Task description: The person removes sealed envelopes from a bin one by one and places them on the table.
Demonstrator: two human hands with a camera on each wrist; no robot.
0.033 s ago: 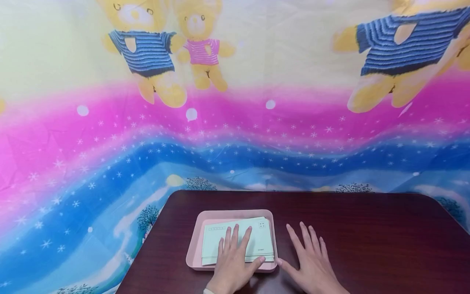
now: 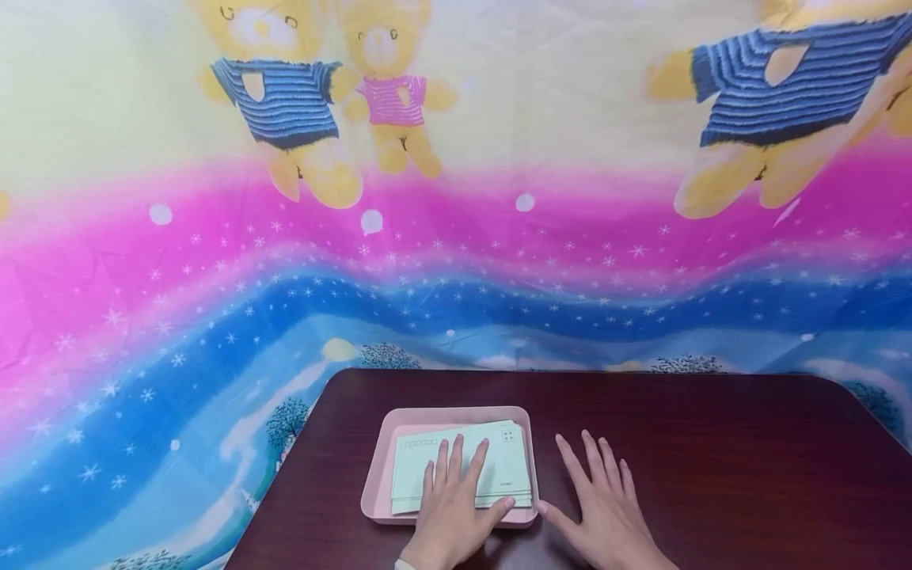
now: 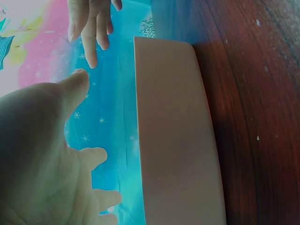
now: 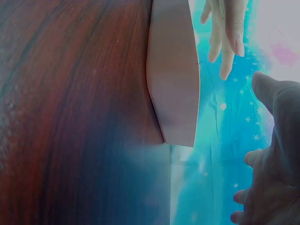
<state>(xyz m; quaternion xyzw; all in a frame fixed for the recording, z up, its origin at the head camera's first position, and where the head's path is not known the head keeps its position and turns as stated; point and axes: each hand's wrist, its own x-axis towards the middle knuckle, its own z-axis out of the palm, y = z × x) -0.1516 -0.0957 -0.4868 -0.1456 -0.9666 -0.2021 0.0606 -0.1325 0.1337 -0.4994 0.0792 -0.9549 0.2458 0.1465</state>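
A pink tray [image 2: 378, 491] on the table holds a small stack of pale green envelopes [image 2: 456, 467], slightly fanned, with printed boxes on the top one. My left hand [image 2: 452, 507] is spread over the near part of the tray, fingers straight above the envelopes. In the left wrist view this hand [image 3: 42, 150] is raised above the tray's wall [image 3: 178, 131] and grips nothing. Just right of the tray, my right hand [image 2: 606, 507] hovers with its fingers spread and holds nothing. The right wrist view shows its palm [image 4: 281, 164] apart from the tray wall [image 4: 173, 79].
The dark reddish-brown wooden table [image 2: 748, 459] extends well to the right of the tray. Behind it hangs a colourful cloth [image 2: 499, 261] printed with bears and snowflakes, reaching down past the table's left edge.
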